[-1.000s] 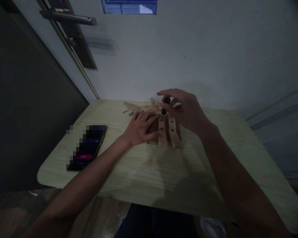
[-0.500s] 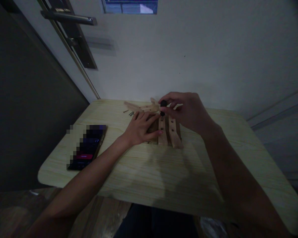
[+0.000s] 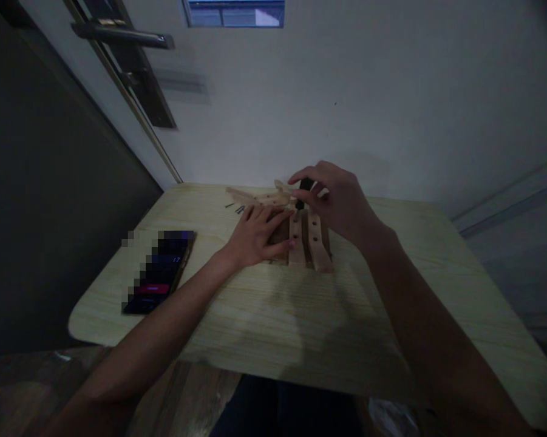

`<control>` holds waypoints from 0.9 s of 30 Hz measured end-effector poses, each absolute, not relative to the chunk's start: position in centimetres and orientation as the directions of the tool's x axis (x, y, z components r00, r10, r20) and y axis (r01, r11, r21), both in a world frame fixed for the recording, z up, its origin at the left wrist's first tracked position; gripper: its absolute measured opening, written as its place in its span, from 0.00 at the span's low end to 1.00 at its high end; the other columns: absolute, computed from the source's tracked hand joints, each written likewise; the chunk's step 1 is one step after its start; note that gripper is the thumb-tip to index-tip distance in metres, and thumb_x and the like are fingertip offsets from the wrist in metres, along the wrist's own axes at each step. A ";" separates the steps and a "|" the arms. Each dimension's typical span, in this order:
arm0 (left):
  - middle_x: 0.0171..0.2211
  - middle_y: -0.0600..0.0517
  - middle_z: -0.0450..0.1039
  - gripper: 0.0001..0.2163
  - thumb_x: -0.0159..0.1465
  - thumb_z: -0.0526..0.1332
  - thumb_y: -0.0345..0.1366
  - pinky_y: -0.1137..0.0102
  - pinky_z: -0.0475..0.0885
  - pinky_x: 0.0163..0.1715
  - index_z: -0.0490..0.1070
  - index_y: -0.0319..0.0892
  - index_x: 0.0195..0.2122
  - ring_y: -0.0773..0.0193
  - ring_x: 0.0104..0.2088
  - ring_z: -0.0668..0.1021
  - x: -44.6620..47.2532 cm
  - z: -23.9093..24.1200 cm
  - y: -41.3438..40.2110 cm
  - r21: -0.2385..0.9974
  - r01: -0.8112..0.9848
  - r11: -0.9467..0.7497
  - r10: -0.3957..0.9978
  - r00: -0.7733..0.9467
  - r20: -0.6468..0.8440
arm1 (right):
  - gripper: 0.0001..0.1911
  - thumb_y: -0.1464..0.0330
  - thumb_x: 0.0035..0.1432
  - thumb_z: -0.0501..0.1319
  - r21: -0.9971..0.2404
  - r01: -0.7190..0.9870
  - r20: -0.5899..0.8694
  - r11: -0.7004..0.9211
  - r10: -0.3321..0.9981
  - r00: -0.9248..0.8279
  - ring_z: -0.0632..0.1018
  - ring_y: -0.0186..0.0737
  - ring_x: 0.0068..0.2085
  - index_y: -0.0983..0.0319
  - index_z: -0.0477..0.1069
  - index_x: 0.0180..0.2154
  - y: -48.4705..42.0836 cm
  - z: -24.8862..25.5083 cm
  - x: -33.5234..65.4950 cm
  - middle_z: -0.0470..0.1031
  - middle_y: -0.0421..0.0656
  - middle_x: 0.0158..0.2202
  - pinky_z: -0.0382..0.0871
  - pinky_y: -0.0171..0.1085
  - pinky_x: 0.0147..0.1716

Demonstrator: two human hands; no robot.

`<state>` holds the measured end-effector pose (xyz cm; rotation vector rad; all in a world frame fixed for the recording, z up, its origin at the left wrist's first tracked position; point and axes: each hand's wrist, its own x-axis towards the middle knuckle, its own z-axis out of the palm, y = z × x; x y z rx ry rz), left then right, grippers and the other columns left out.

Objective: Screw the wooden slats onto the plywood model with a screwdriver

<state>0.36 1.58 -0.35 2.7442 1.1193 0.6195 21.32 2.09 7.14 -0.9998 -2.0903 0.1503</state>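
My right hand [image 3: 339, 194] is closed around the black handle of a short screwdriver [image 3: 305, 184], which leans over the far end of a light wooden strip [image 3: 296, 255]. Whether its tip touches the strip I cannot tell. Fingers spread, my left hand [image 3: 252, 238] lies flat on a brown wooden board [image 3: 280, 234], its thumb on the strip. To the right of that strip, a second, bent wooden piece [image 3: 319, 250] with two dark holes lies on the board. Beyond my left hand are more light wooden pieces [image 3: 242, 196] and several small screws [image 3: 240, 210].
A phone [image 3: 164, 270] with a lit screen lies at the left of the pale wooden table [image 3: 237, 321]. Behind the table stands a white door [image 3: 255, 103] with a metal handle [image 3: 122, 35]. A dark panel [image 3: 40, 200] borders the left side.
My right hand has turned slightly, and the screwdriver's handle has tilted from upright to the right. The far hole in the strip shows more plainly. My left hand has stayed in place.
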 end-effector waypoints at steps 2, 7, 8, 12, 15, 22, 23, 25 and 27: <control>0.62 0.42 0.66 0.35 0.68 0.47 0.64 0.48 0.58 0.63 0.61 0.46 0.68 0.45 0.60 0.68 0.3 -0.4 1.6 0.256 0.642 -0.723 0.690 0.644 0.332 | 0.13 0.62 0.68 0.58 -0.409 0.603 0.602 0.685 0.699 -0.386 0.77 0.39 0.36 0.61 0.76 0.46 2.1 7.0 21.4 0.78 0.46 0.41 0.70 0.38 0.40; 0.61 0.42 0.67 0.35 0.68 0.47 0.64 0.47 0.59 0.62 0.61 0.46 0.68 0.45 0.59 0.68 0.3 -0.3 1.6 0.252 0.647 -0.719 0.693 0.647 0.317 | 0.20 0.67 0.69 0.52 -0.423 0.604 0.525 0.676 0.725 -0.445 0.80 0.41 0.40 0.61 0.69 0.59 1.3 7.1 21.1 0.81 0.48 0.47 0.72 0.39 0.42; 0.62 0.41 0.67 0.36 0.68 0.47 0.64 0.47 0.59 0.62 0.61 0.45 0.68 0.45 0.59 0.68 0.3 -0.3 1.6 0.252 0.648 -0.719 0.694 0.646 0.317 | 0.20 0.68 0.69 0.52 -0.424 0.611 0.515 0.669 0.733 -0.444 0.80 0.40 0.39 0.61 0.69 0.59 1.2 7.2 21.1 0.81 0.48 0.46 0.72 0.39 0.41; 0.62 0.41 0.67 0.36 0.69 0.46 0.64 0.48 0.59 0.63 0.61 0.44 0.68 0.45 0.60 0.68 0.4 -0.3 1.5 0.249 0.651 -0.717 0.695 0.644 0.320 | 0.16 0.66 0.66 0.57 -0.432 0.650 0.510 0.625 0.764 -0.396 0.78 0.37 0.32 0.60 0.74 0.53 1.1 7.5 21.1 0.82 0.44 0.41 0.69 0.37 0.35; 0.63 0.41 0.66 0.37 0.68 0.46 0.64 0.48 0.58 0.63 0.61 0.44 0.68 0.45 0.60 0.68 0.4 -0.2 1.5 0.248 0.654 -0.715 0.698 0.646 0.308 | 0.11 0.61 0.65 0.61 -0.436 0.679 0.532 0.590 0.778 -0.334 0.75 0.35 0.28 0.60 0.77 0.44 1.4 7.4 21.0 0.81 0.42 0.37 0.67 0.35 0.33; 0.62 0.42 0.67 0.36 0.68 0.47 0.64 0.48 0.58 0.63 0.61 0.46 0.68 0.45 0.61 0.67 0.4 -0.2 1.4 0.253 0.657 -0.710 0.703 0.637 0.316 | 0.12 0.59 0.67 0.59 -0.350 0.733 0.576 0.583 0.751 -0.322 0.77 0.38 0.35 0.59 0.77 0.43 1.3 6.8 20.4 0.79 0.43 0.37 0.66 0.36 0.36; 0.62 0.42 0.67 0.36 0.68 0.47 0.64 0.48 0.58 0.63 0.61 0.46 0.68 0.45 0.61 0.67 0.4 -0.2 1.4 0.253 0.654 -0.712 0.700 0.639 0.318 | 0.13 0.60 0.68 0.58 -0.345 0.738 0.574 0.579 0.753 -0.322 0.78 0.39 0.36 0.59 0.77 0.44 1.3 6.7 20.4 0.80 0.43 0.38 0.67 0.37 0.37; 0.62 0.42 0.67 0.36 0.68 0.46 0.65 0.49 0.59 0.62 0.61 0.45 0.68 0.46 0.60 0.68 0.4 -0.4 1.5 0.253 0.649 -0.717 0.695 0.642 0.323 | 0.15 0.61 0.70 0.54 -0.339 0.729 0.575 0.594 0.745 -0.340 0.79 0.41 0.40 0.59 0.76 0.48 1.3 6.7 20.4 0.80 0.45 0.42 0.69 0.38 0.41; 0.61 0.43 0.68 0.36 0.68 0.46 0.65 0.49 0.60 0.62 0.62 0.46 0.68 0.46 0.59 0.69 0.4 -0.5 1.6 0.254 0.646 -0.720 0.692 0.642 0.330 | 0.18 0.63 0.72 0.49 -0.340 0.702 0.583 0.625 0.726 -0.364 0.80 0.43 0.46 0.60 0.74 0.52 1.3 6.7 20.4 0.80 0.48 0.48 0.70 0.40 0.46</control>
